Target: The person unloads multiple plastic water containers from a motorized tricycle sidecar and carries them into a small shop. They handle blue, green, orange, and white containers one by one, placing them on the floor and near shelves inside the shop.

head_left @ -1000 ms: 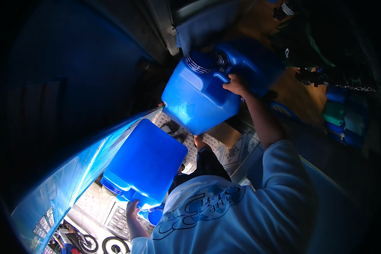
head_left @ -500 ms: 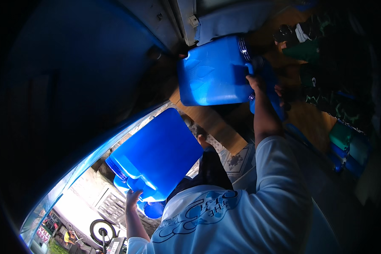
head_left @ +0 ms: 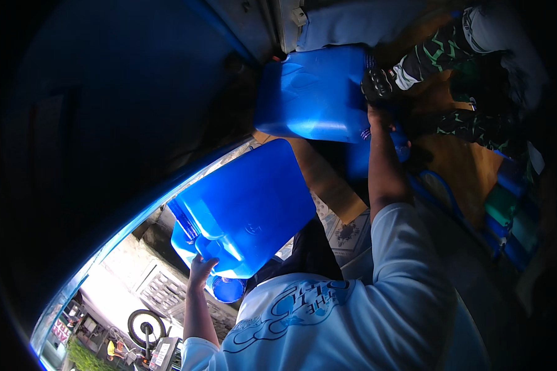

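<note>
left hand (head_left: 202, 271) pinches one jug (head_left: 254, 191); right hand's (head_left: 380, 117) fingers: cannot tell; perhaps passing second jug (head_left: 312, 93) to gloved hand (head_left: 377, 85), needing steadiness.

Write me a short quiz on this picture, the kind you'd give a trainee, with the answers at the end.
1. Choose one: the front container in the grip of the person's left hand is A) green, B) blue, C) white.
2. True or false: that left hand wears a thick glove.
3. Which of the person's own hands is nearer the co-worker's patterned sleeve?

Key: 1. B. 2. False; it is bare. 3. The right hand.
</note>
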Available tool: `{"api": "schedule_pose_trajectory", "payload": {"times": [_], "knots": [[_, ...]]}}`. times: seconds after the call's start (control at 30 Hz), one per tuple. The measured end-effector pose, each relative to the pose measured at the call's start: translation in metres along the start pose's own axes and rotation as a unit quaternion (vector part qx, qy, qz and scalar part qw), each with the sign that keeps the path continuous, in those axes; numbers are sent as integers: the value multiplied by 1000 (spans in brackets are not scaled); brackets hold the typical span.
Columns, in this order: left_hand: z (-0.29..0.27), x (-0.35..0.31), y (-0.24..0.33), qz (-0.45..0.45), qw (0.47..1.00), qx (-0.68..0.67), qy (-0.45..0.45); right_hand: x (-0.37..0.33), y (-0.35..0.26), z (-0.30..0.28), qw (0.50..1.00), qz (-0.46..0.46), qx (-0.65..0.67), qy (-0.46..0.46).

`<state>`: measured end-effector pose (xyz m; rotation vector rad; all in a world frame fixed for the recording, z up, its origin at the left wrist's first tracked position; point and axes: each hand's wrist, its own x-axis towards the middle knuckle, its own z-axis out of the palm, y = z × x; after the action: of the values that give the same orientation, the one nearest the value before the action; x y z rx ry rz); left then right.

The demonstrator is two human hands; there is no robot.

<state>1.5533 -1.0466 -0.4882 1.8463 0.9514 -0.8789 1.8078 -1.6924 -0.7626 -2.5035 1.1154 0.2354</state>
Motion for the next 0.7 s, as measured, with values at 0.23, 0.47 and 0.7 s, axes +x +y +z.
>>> {"api": "schedule_pose_trajectory", "payload": {"times": [0.23,0.47,0.7], "knots": [[69,28,37,24,995,97,-3,-211,-80,-119,887,-346,300,54],[159,17,104,157,938,306,-34,-416,-108,-91,853,-324,197,-359],[218,-16,187,344,859,310,-221,-303,3,-82,891,-102,348,-272]]}}
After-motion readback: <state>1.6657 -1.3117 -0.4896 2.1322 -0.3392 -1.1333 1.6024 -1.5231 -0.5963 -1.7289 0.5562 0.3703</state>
